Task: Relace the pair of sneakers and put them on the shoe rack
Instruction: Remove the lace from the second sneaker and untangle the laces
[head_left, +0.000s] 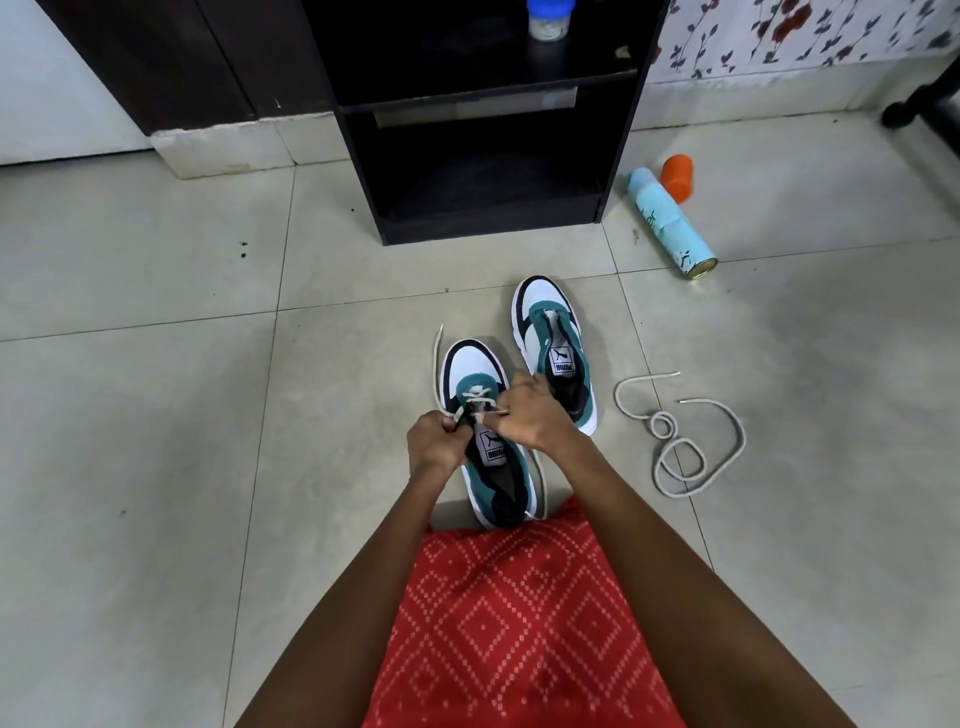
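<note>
Student: Step in hand?

Tutor: Lacing of the first shoe, early on. Near sneaker stands on the floor, just in front of the person's knee. Its lace crosses only the lowest eyelets. Left hand pinches one strand at the shoe's left edge, and right hand curls round the other strand. Both hands are close together, with the tongue between them.

Student: And the rest of the task?

Tutor: Far sneaker stands just beside the first, unlaced. Spare lace lies looped on the floor to its right. Rack stands ahead, well apart from both shoes.

Student: Next move?

Tutor: Probably drawing both strands snug, then feeding each tip through the next eyelet up. That calls for a fine pinch near the tip and even tension, so the crossings lie flat.
</note>
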